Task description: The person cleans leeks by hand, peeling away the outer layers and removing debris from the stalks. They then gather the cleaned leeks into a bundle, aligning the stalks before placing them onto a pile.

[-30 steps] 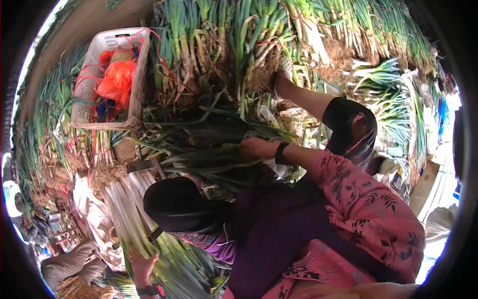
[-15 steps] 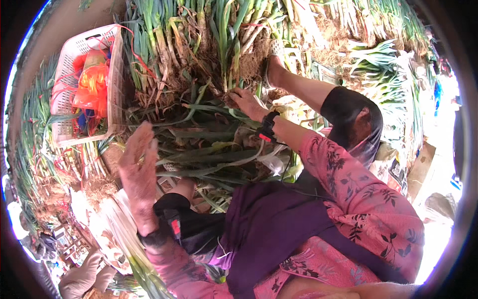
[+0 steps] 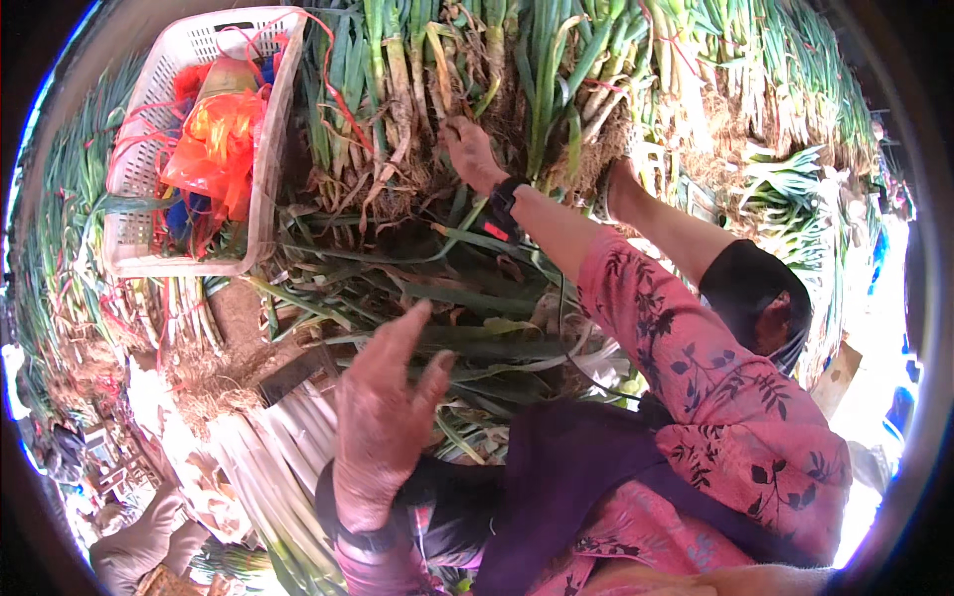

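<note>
My right hand point(image 3: 472, 157) reaches forward into the standing green onions point(image 3: 397, 109), its fingers curled round a stalk there. Part of its grip is hidden among the roots and dry leaves. My left hand point(image 3: 383, 427) is raised near my left knee, empty, with thumb and fingers apart. Below and between the hands lies a heap of loose green leaves point(image 3: 477, 298). Peeled white green onions point(image 3: 288, 447) lie side by side just left of my left hand.
A white plastic crate point(image 3: 124, 233) with orange and red bags point(image 3: 214, 149) stands at the far left. Tied green onion bundles point(image 3: 189, 318) stand below it; more point(image 3: 785, 179) line the far right. My bare lower leg point(image 3: 676, 223) stretches out beside my right arm.
The view has shifted. My left hand has swung right, in front of my left knee. My right hand has moved forward and left, from the stalk bases up among the standing green onions.
</note>
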`<state>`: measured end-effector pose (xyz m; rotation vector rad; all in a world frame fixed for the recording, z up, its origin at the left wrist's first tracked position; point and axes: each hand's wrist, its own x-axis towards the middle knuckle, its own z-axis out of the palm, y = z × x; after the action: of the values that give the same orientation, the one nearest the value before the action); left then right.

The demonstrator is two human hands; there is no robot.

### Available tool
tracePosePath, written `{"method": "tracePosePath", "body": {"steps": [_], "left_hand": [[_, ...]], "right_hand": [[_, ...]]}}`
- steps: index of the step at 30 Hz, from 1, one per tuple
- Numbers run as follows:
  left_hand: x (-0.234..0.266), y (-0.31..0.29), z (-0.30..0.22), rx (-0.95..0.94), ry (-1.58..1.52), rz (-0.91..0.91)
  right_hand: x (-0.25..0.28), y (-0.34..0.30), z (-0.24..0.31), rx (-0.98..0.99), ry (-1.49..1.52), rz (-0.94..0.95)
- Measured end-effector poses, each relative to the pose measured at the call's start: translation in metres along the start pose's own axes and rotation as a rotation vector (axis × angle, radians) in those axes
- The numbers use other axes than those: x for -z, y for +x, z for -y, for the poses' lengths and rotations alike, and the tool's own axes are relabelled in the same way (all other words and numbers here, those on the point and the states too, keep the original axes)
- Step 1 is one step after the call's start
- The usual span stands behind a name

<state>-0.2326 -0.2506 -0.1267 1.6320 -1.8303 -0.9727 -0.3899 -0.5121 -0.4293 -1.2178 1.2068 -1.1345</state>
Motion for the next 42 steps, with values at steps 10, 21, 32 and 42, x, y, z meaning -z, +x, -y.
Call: {"method": "tracePosePath", "body": {"steps": [10,21,32,42], "left_hand": [[0.014,-0.016,0.01,0.156,0.008,0.064],[-0.013,-0.005,0.015,0.059,0.05,0.032],[-0.054,0.062,0.029,0.113,-0.533,-0.217],[-0.036,0.026,-0.001,-0.095,-1.182,-0.648]], "right_hand": [[-0.036,0.067,-0.007,0.139,-0.81,0.405],[0.029,-0.232,0.092,-0.764,0.434,0.537],[0.045,-0.246,0.21,-0.339,0.356,0.494],[0.074,-0.308,0.218,-0.109,-0.302,0.675]]}}
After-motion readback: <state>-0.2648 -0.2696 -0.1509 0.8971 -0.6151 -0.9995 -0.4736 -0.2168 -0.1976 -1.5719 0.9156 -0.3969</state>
